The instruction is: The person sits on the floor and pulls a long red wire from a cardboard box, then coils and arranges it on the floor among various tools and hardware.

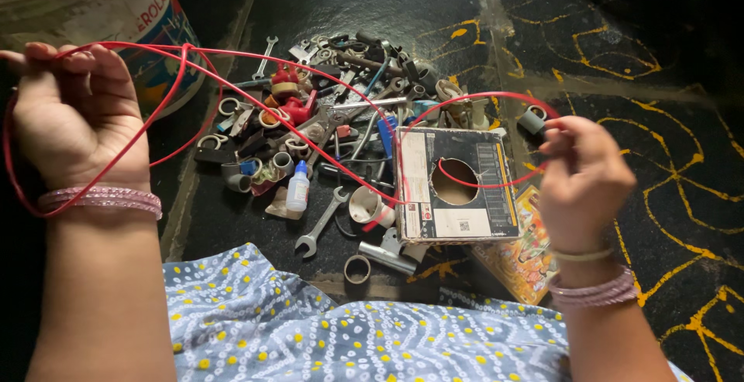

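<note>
My left hand (74, 115) is raised at the upper left, its fingers closed on loops of thin red wire (256, 107). The wire runs right across a heap of tools and down into the round hole of a flat cardboard box (457, 184) lying on the dark floor. From the hole another stretch of the wire arcs up to my right hand (585, 177), which pinches it just right of the box. Both wrists wear pink bangles.
A heap of spanners, pipe fittings, clamps and a small white bottle (297, 188) lies left of the box. A large white bucket (101, 10) stands at the upper left. A colourful packet (523, 262) lies under the box's right corner. Blue dotted cloth (349, 335) covers my lap.
</note>
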